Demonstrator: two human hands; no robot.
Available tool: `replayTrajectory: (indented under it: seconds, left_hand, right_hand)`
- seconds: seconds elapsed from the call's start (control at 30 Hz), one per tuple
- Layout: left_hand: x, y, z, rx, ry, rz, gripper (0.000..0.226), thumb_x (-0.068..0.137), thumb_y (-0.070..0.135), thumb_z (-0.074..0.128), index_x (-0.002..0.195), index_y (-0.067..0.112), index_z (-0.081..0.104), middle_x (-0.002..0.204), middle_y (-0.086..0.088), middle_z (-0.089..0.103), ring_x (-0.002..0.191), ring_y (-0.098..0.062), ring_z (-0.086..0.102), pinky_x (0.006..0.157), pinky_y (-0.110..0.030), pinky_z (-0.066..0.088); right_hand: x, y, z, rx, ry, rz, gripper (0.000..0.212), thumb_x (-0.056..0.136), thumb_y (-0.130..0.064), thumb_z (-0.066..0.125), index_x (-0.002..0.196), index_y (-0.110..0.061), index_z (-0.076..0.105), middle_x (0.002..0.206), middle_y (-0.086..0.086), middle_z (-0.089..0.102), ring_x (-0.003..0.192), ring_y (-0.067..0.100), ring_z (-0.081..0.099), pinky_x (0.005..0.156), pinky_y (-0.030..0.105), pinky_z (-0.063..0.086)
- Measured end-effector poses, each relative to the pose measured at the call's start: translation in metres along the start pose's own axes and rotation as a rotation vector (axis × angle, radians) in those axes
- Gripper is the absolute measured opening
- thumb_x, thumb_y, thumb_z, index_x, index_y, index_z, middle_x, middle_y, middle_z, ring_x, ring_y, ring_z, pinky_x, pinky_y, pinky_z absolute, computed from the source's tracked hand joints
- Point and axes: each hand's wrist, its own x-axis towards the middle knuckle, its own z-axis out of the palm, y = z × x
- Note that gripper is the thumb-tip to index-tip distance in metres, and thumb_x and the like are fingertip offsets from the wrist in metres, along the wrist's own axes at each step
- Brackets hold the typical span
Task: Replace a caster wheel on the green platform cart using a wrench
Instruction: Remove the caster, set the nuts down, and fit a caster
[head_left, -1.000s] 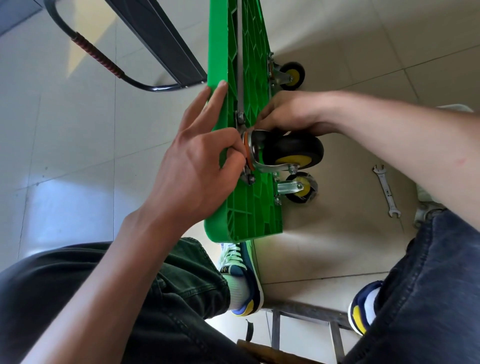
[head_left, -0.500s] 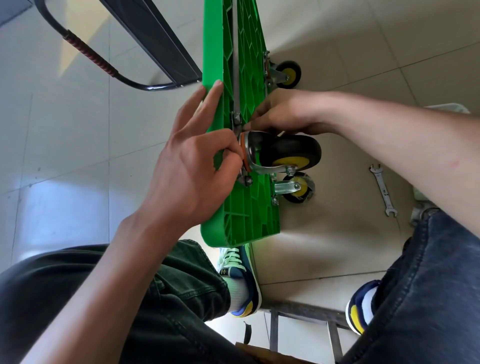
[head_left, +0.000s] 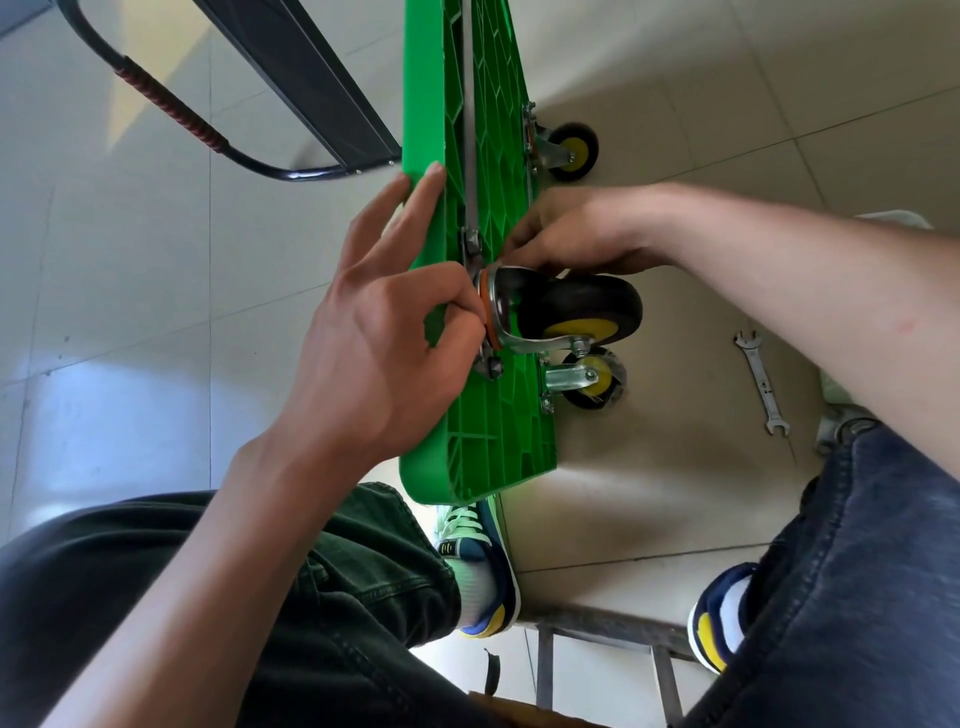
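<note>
Green platform cart (head_left: 483, 426) stands on its edge on the tiled floor (head_left: 130, 322), ribbed underside facing the right hand, folded black handle (head_left: 171, 111) with red-wrapped section off beyond the left hand. No containers in view. Two mounted casters on the underside: far caster (head_left: 569, 150) beyond the right hand, near caster (head_left: 589, 379) just below the wheel being fitted. Caster wheel (head_left: 576, 312), black tyre with yellow hub, steel fork and orange ring at the plate, sits against the cart underside between both hands. Left hand (head_left: 374, 353) comes in from the lower left, forearm raised; thumb and index curled, pinching at the caster's mounting plate edge, the other fingers straight and lying along the cart's rim. Left grip closed on the caster plate. Right hand (head_left: 566, 239) reaches across from the right, forearm level, fingers curled down at the top of the caster plate; fingertips hidden behind the fork, so what it pinches can't be told, grip looks closed at the caster. Wrench (head_left: 761, 382) lies flat on the floor, well right of the right hand, under the right forearm, untouched. Dark trousers at both knees, blue-yellow shoes (head_left: 483, 566) below the cart.
</note>
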Motion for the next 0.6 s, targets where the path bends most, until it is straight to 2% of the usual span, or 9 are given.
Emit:
replayTrajectory:
  seconds: [0.1,0.2,0.37,0.47,0.53,0.6]
  left_hand:
    - [0.0003,0.0000,0.0003,0.000,0.001,-0.004,0.028,0.089,0.023,0.052,0.076,0.014,0.075,0.161,-0.011,0.038,0.153,-0.024,0.028,0.111,-0.033,0.035]
    - [0.0005,0.0001,0.0000,-0.006,0.008,-0.001,0.028,0.089,0.023,0.052,0.077,0.014,0.075,0.161,-0.012,0.038,0.152,-0.024,0.028,0.111,-0.030,0.034]
    - [0.0004,-0.0010,0.0005,-0.013,0.007,-0.004,0.024,0.088,0.018,0.055,0.078,0.015,0.076,0.161,-0.012,0.039,0.152,-0.024,0.029,0.113,-0.024,0.032]
    - [0.0006,-0.0006,-0.0003,-0.022,0.003,-0.005,0.025,0.089,0.020,0.054,0.077,0.015,0.075,0.161,-0.011,0.039,0.152,-0.024,0.029,0.112,-0.019,0.030]
    - [0.0006,-0.0004,-0.0002,-0.018,0.002,-0.005,0.025,0.088,0.020,0.054,0.077,0.014,0.075,0.160,-0.011,0.039,0.152,-0.024,0.029,0.112,-0.027,0.035]
    - [0.0004,-0.0004,0.0000,-0.009,0.004,0.003,0.026,0.088,0.020,0.053,0.077,0.014,0.075,0.160,-0.012,0.039,0.152,-0.025,0.030,0.111,-0.035,0.039]
  right_hand:
    - [-0.0021,0.0002,0.0013,0.027,-0.047,0.026,0.015,0.101,-0.026,0.062,0.094,-0.018,0.073,0.073,-0.005,0.075,0.065,0.012,0.071,0.055,0.024,0.054]
    - [-0.0023,0.0001,0.0019,0.046,-0.074,0.034,0.017,0.101,-0.023,0.060,0.096,-0.016,0.073,0.075,0.001,0.075,0.061,0.015,0.071,0.054,0.025,0.054]
    - [-0.0013,-0.0015,0.0030,0.027,-0.065,0.063,0.016,0.098,-0.021,0.061,0.098,-0.012,0.074,0.081,0.008,0.075,0.068,0.022,0.071,0.065,0.034,0.056]
    - [-0.0012,-0.0035,0.0028,-0.008,-0.021,0.045,0.016,0.099,-0.025,0.062,0.096,-0.015,0.074,0.088,0.005,0.075,0.081,0.023,0.073,0.072,0.036,0.058]
    - [-0.0023,-0.0052,0.0015,-0.057,0.034,0.015,0.014,0.098,-0.029,0.065,0.100,-0.018,0.074,0.099,0.002,0.075,0.095,0.023,0.072,0.086,0.039,0.059]
    - [-0.0034,-0.0070,0.0001,-0.082,0.071,-0.006,0.019,0.096,-0.032,0.069,0.108,-0.019,0.074,0.103,0.000,0.074,0.100,0.021,0.071,0.092,0.041,0.059]
